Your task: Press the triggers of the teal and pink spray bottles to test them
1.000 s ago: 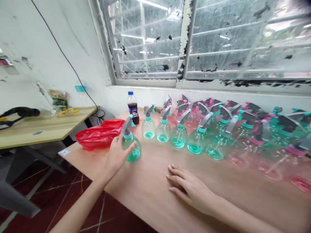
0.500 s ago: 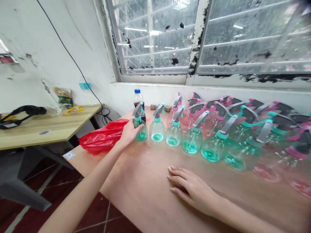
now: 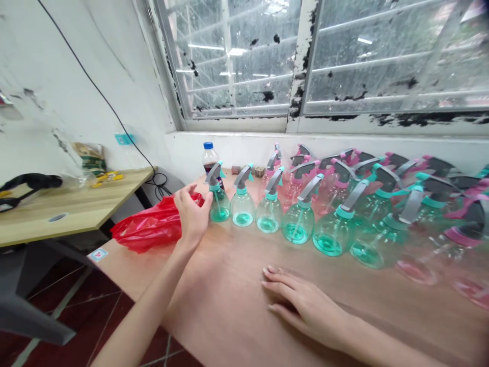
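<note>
My left hand [image 3: 192, 213] is raised just left of the leftmost green spray bottle [image 3: 219, 204], its fingers bent and apart with nothing between them. That bottle stands upright, with a grey and turquoise trigger head. My right hand [image 3: 296, 300] lies on the brown tabletop [image 3: 225, 285], fingers loosely stretched and holding nothing. In front of it runs a row of clear green spray bottles, among them one [image 3: 298, 224] near the middle. Behind my left hand lies a crumpled red plastic bag [image 3: 148, 227].
Pink spray bottles [image 3: 336, 188] crowd behind the green row and at the right. A dark drink bottle [image 3: 209, 158] with a blue cap stands by the wall. To the left, a second table [image 3: 114, 199] holds a black strap [image 3: 34, 181] and a bag. A barred window is above.
My left hand has let go of the leftmost green spray bottle and drawn back to the left and up. The right hand stays in place. The view has shifted slightly.
</note>
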Tool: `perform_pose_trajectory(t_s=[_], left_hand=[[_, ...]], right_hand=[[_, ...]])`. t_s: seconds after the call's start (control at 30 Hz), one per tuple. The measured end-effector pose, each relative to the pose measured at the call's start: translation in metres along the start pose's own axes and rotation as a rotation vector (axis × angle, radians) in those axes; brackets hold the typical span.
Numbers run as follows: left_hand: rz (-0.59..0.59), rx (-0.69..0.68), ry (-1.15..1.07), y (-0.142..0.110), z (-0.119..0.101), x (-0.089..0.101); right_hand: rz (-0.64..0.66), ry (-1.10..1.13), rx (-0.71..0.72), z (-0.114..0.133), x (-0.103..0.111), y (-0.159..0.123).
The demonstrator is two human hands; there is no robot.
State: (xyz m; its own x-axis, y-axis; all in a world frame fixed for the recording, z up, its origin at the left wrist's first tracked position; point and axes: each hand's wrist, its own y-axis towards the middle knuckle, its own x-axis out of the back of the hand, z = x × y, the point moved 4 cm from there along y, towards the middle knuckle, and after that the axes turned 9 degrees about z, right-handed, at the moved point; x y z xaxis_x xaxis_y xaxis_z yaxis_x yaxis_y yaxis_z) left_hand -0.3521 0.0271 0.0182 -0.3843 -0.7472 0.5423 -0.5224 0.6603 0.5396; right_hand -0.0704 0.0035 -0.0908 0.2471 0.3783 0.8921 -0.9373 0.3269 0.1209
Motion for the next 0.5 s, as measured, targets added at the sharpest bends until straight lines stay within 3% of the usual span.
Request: perform_pose_trajectory(t_s=[0.1, 0.23, 0.37, 0.5], left_hand=[[0.080, -0.046, -0.028, -0.012, -0.018, -0.010], [0.239, -0.088, 0.012, -0.011, -0.039, -0.041], [0.322, -0.058, 0.074, 0.001, -0.045, -0.068], [0.378, -0.034, 0.135, 0.008, -0.044, -0.076]], right_hand=[[0.010, 0.027, -0.024, 0.003, 0.002, -0.006], [0.009, 0.045, -0.041, 0.009, 0.006, -0.020], [-0.023, 0.035, -0.060, 0.011, 0.013, -0.040], [-0.059, 0.020, -0.053, 0.015, 0.023, -0.058]])
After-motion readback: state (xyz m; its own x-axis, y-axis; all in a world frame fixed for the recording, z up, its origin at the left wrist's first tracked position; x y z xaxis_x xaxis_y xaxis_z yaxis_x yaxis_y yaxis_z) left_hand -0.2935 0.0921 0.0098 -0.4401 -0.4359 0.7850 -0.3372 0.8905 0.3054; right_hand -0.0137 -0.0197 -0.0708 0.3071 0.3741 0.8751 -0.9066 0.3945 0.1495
